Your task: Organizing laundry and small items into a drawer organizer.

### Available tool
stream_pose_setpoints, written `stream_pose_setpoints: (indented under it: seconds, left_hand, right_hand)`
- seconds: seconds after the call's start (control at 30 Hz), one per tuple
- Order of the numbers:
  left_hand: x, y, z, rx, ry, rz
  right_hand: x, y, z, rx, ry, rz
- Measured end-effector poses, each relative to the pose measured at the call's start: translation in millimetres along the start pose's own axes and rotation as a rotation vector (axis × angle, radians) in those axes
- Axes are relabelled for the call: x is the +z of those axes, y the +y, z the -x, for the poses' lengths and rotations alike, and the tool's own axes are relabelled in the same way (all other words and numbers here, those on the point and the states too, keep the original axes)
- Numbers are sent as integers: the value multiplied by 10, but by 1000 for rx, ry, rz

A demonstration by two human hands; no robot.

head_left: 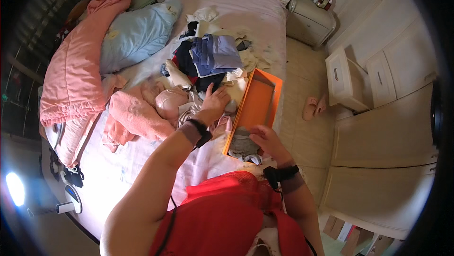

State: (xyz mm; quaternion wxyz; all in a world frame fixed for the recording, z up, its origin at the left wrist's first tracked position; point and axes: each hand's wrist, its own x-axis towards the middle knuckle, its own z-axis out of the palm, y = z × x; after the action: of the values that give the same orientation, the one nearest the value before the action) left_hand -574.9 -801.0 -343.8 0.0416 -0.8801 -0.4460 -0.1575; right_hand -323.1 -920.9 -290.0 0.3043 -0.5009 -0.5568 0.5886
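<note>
My left hand [214,104] reaches into a mixed pile of clothes on the bed, fingers spread, beside a pale pink bra [172,101] and crumpled satin cloth [187,112]. No garment is visibly gripped in it. An orange open-topped box [256,101] stands on the bed to the right of the pile. Several folded grey garments [244,144] fill its near end, and its far part shows bare orange bottom. Over the box's right wall, my right hand [269,142] hovers close to the grey garments, fingers bent and apart. Folded blue garments [218,54] top the pile's far side.
A pink quilt [79,61], a light blue pillow [138,36] and a pink fleecy cloth [138,112] lie on the left. Across the aisle, a white drawer [342,78] is pulled out. Slippers [314,107] rest on the floor; a nightstand [308,22] stands beyond.
</note>
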Motion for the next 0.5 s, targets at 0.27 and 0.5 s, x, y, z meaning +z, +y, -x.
stream_pose_setpoints:
  seconds: [0.27, 0.5]
  left_hand:
    - [-378, 282, 701, -149, 57, 214]
    - [-1077, 539, 453, 18, 157, 368]
  right_hand:
    - [169, -132, -41, -96, 0, 107]
    - [387, -575, -20, -242, -33, 101]
